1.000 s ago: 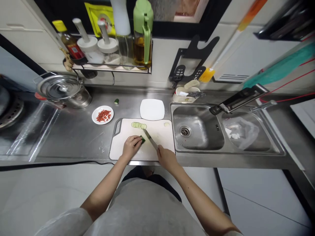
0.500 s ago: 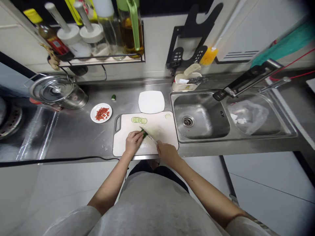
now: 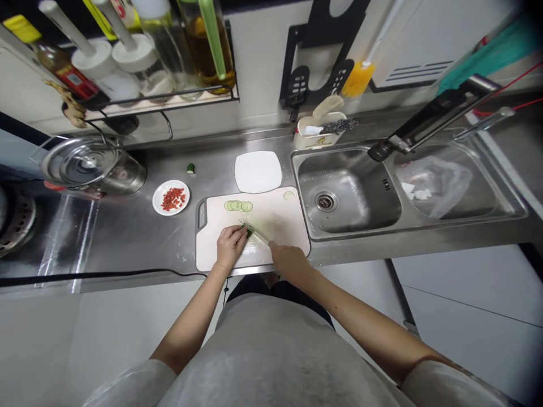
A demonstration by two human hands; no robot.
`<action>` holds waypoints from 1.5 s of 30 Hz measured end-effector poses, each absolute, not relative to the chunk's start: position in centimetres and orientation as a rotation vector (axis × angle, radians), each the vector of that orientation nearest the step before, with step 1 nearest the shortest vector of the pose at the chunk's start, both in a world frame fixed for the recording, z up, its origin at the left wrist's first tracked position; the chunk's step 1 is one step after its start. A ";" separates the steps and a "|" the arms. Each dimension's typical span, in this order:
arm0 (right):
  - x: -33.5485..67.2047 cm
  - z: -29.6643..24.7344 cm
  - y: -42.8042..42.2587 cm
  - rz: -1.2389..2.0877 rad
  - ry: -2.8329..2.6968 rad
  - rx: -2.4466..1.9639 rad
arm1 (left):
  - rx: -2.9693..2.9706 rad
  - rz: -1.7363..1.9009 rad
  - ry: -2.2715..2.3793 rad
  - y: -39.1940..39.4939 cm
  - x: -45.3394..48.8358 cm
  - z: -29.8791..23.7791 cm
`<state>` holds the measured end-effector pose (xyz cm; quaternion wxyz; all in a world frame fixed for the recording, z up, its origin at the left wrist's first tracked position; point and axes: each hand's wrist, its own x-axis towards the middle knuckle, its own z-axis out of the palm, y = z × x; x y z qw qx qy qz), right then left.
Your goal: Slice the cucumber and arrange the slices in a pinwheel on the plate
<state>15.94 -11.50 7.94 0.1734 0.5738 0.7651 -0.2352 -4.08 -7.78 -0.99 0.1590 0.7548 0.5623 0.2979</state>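
Low on the white cutting board (image 3: 280, 211), my left hand (image 3: 230, 244) is closed over a dark green piece of cucumber (image 3: 250, 232), most of it hidden under my fingers. My right hand (image 3: 289, 261) grips the handle of a knife (image 3: 259, 236), whose blade points up and left and lies against the cucumber by my left fingertips. Higher on the board is an overlapping row of pale cucumber slices (image 3: 238, 206). A single slice (image 3: 289, 195) lies by the upper right corner. On the counter behind stands a short cucumber end (image 3: 190, 168).
Left of the board sits a small white plate (image 3: 158, 199) with red dried berries. A white square plate (image 3: 258, 171) touches the board's far side. At right is a steel double sink (image 3: 352, 195); a lidded steel pot (image 3: 131, 173) stands at left. A rack (image 3: 173, 97) of bottles hangs above.
The view has shifted slightly. The knife blade has turned a little at the cucumber, with its face catching the light differently. Both hands keep their hold.
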 end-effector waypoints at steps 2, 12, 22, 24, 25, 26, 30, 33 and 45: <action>15.9 7.9 -11.5 -0.673 2.178 1.614 | 2.161 0.832 1.615 -7.7 -4.1 -0.9; 15.8 8.8 -11.1 -0.728 2.181 1.576 | 2.170 0.834 1.611 -7.7 -4.1 -1.3; 15.3 8.2 -10.3 -0.746 2.182 1.595 | 2.227 0.838 1.596 -7.9 -3.8 -1.2; 15.2 8.0 -10.2 -0.751 2.177 1.596 | 2.230 0.844 1.588 -7.8 -3.9 -1.1; 15.2 7.9 -10.2 -0.758 2.176 1.595 | 2.231 0.844 1.585 -7.8 -3.9 -1.1; 15.2 7.9 -10.1 -0.766 2.175 1.592 | 2.230 0.843 1.584 -7.8 -3.9 -1.2; 15.1 7.8 -9.8 -0.767 2.176 1.588 | 2.236 0.864 1.577 -7.7 -3.9 -1.3; 15.1 7.7 -9.6 -0.780 2.176 1.578 | 2.259 0.913 1.547 -7.7 -3.9 -1.3; 15.8 7.4 -9.1 -0.846 2.182 1.523 | 2.265 0.906 1.537 -7.5 -4.0 -1.2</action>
